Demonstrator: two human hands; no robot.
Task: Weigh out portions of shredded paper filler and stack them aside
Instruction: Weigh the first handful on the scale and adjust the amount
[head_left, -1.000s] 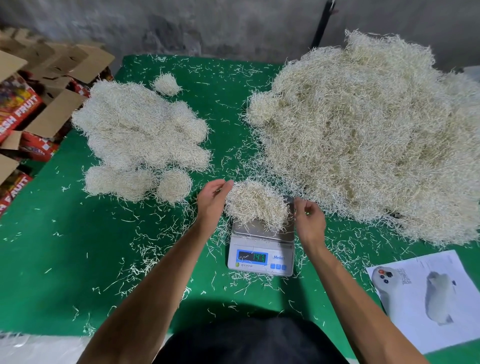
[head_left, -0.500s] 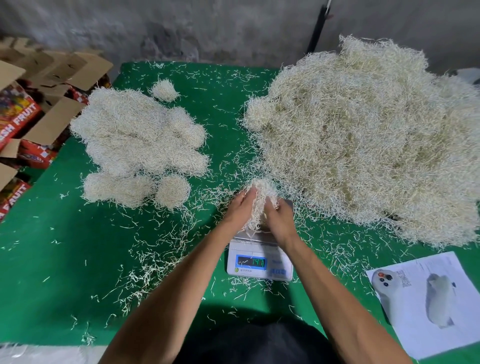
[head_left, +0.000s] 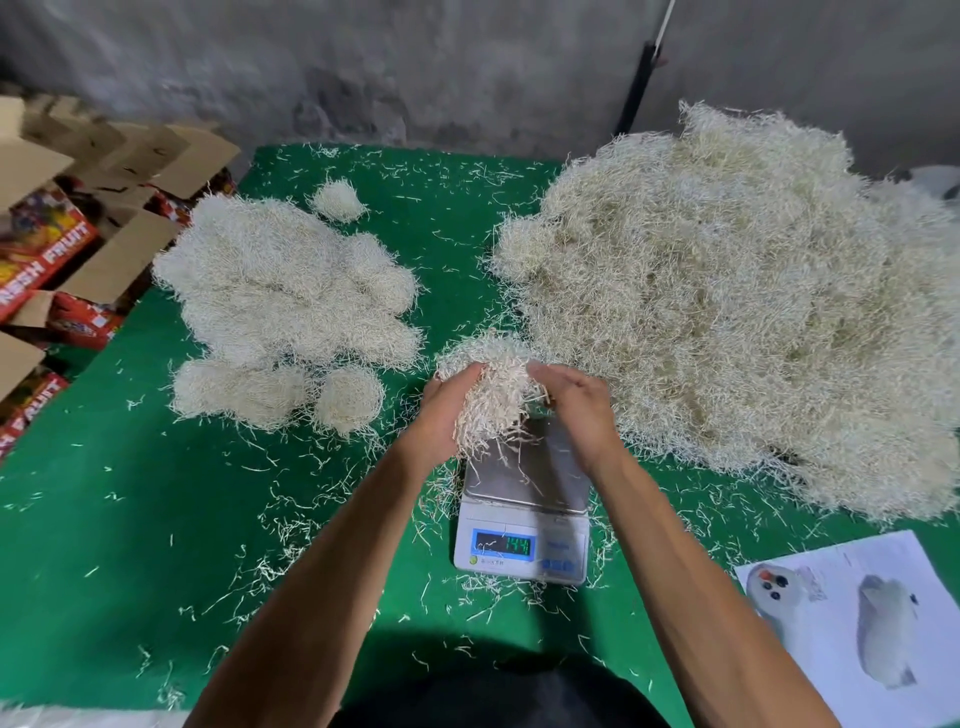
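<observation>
A clump of cream shredded paper (head_left: 496, 387) hangs just above the steel pan of a small white digital scale (head_left: 524, 514), whose display is lit. My left hand (head_left: 441, 410) cups the clump from the left and my right hand (head_left: 576, 410) presses it from the right, so both hold it between them. A big loose heap of shredded paper (head_left: 727, 312) fills the right half of the green table (head_left: 130, 519). Rounded, weighed portions (head_left: 280, 306) lie stacked together at the left.
Open cardboard boxes with red printed cartons (head_left: 57, 249) stand off the table's left edge. A printed paper sheet (head_left: 872, 623) lies at the front right. Loose paper strands are scattered over the green cloth around the scale. A grey wall closes the back.
My hands closed in from either side of the portion, gathered it into a tighter clump and lifted it off the scale's pan, slightly toward the left.
</observation>
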